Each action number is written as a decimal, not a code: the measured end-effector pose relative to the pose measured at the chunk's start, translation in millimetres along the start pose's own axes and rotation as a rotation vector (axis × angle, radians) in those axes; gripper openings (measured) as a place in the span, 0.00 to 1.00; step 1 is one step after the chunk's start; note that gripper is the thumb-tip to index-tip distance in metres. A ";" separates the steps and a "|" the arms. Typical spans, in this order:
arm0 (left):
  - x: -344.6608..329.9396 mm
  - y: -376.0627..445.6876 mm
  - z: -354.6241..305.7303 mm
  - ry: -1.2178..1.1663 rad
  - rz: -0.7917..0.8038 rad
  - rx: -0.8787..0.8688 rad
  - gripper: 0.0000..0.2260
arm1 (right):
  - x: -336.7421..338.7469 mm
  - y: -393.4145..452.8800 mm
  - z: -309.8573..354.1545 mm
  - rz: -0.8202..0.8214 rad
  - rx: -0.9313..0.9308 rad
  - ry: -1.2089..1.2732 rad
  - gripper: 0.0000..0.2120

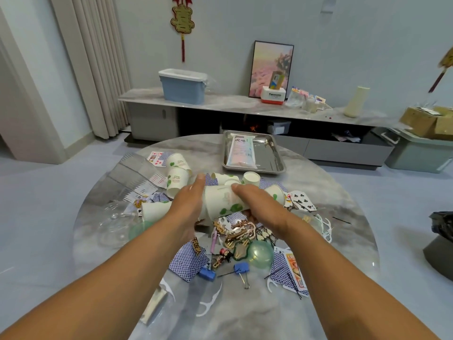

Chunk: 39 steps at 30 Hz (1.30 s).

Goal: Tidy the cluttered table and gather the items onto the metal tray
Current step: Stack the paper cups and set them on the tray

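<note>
One metal tray [275, 153], one packet [241, 150], two binder clips [241, 267], two balloons [260, 253].

worktop [245, 312]: glossy, marbled grey stone look
metal tray [274, 153]: shiny, smooth steel
paper cups [220, 201]: matt white paper, green print
playing cards [186, 262]: smooth coated paper
binder clip [241, 268]: blue metal, wire handles

Home living room, low TV cabinet [245, 106], curtains [98, 57], framed picture [270, 67], red wall ornament [182, 20]

Tray [277, 153] at table [343, 204] far edge, packet [241, 150] inside; cups [177, 179] before tray.
</note>
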State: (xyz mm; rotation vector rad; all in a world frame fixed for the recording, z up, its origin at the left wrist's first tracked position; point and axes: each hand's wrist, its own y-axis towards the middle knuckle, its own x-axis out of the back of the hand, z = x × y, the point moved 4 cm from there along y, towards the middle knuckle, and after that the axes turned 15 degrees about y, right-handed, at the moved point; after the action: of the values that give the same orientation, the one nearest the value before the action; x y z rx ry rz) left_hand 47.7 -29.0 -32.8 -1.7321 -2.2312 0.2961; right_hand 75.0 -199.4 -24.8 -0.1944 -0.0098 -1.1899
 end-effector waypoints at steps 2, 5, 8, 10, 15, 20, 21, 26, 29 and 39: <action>10.2 5.2 -3.0 -0.048 -0.096 0.016 0.20 | 10.6 2.7 9.8 -0.072 0.049 0.057 0.17; 28.0 14.3 -7.6 0.003 -0.246 -0.028 0.21 | 39.9 4.5 28.6 -0.324 0.180 -0.172 0.17; 36.5 17.7 -15.0 0.125 -0.347 -0.163 0.19 | 52.5 5.0 31.4 -0.452 0.177 -0.713 0.24; 31.0 16.4 -19.2 0.192 -0.334 -0.234 0.18 | 48.8 7.4 25.6 -0.440 0.148 -0.724 0.24; 15.8 17.3 -15.1 -0.023 -0.199 -0.066 0.16 | 35.0 14.7 24.4 -0.418 0.078 0.136 0.21; 8.6 22.1 -13.3 -0.111 -0.162 0.008 0.17 | 25.8 20.6 17.0 -0.419 -0.035 0.337 0.22; 7.4 23.3 -13.7 -0.092 -0.168 -0.002 0.18 | 25.8 22.7 17.7 -0.409 -0.019 0.332 0.22; -13.1 15.9 -17.5 -0.184 0.075 -0.021 0.29 | -3.0 31.1 19.7 -0.079 0.045 0.079 0.23; -14.6 17.6 -19.9 -0.272 0.106 -0.028 0.28 | 6.7 39.8 16.6 -0.136 0.019 0.075 0.29; -8.1 27.7 -18.5 -0.558 0.122 0.143 0.18 | 88.0 68.1 -76.7 -0.254 -0.081 -1.042 0.42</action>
State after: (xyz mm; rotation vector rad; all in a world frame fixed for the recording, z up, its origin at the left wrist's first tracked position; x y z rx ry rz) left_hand 81.2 -30.3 -25.8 -1.8773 -2.3793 1.0535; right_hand 163.5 -268.1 -100.5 -0.8856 -0.9196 -1.2238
